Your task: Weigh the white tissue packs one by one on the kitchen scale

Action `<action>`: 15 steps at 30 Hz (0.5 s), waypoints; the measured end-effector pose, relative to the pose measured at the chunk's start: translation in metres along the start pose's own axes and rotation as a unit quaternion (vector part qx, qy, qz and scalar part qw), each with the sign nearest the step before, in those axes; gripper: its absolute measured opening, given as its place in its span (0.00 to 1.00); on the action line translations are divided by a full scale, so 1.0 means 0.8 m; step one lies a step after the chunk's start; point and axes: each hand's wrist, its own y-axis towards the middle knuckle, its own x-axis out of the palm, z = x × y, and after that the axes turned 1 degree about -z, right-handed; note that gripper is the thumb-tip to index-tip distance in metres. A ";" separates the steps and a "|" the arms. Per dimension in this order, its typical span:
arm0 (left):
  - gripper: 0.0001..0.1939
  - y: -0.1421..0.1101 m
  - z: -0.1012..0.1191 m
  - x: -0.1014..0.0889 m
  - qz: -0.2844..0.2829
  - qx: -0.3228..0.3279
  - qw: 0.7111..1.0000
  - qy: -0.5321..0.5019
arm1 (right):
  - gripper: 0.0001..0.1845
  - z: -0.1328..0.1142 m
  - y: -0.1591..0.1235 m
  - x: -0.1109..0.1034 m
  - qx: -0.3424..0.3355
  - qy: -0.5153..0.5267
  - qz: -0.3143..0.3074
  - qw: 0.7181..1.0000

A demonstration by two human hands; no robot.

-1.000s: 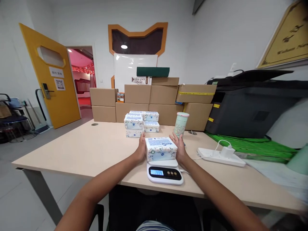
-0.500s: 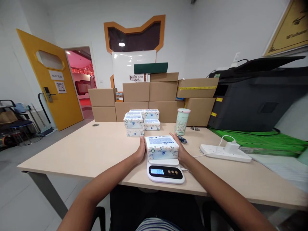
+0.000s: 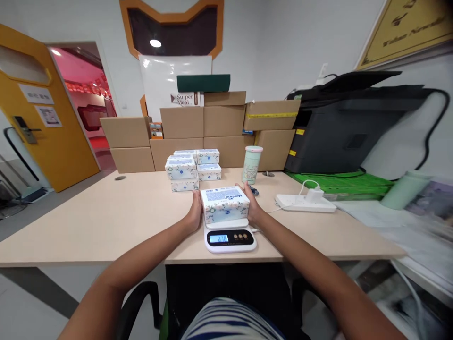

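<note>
A floral-printed pack of tissues (image 3: 225,204) rests on the white plate of a digital kitchen scale (image 3: 230,240). On its left side lies my left hand (image 3: 195,210), palm turned in against the pack. My right hand (image 3: 252,204) holds the opposite side, its fingers partly hidden behind the pack. Between them the two hands clasp it. The scale's lit display shows digits that are hard to read. Behind, to the left, stand several stacked tissue packs (image 3: 181,169) of the same print.
A mint-green tumbler (image 3: 252,165) stands behind my right hand, with a small dark item (image 3: 254,191) near its base. A white power strip (image 3: 305,203) with a plug lies to the right. Cardboard boxes (image 3: 224,151) line the table's back, beside a dark printer (image 3: 339,127).
My head view has turned right and down, so everything sits further left and higher. Both hands stay at the tissue pack's sides. The number on the scale's display looks different.
</note>
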 end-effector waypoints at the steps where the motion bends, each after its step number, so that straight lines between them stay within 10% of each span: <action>1: 0.40 0.001 0.000 0.001 0.003 0.002 1.000 -0.006 | 0.39 -0.001 -0.002 0.002 -0.003 0.005 0.010 1.000; 15: 0.40 0.007 -0.005 0.002 -0.020 -0.030 0.999 -0.002 | 0.36 -0.008 -0.010 -0.004 -0.019 -0.025 0.012 0.999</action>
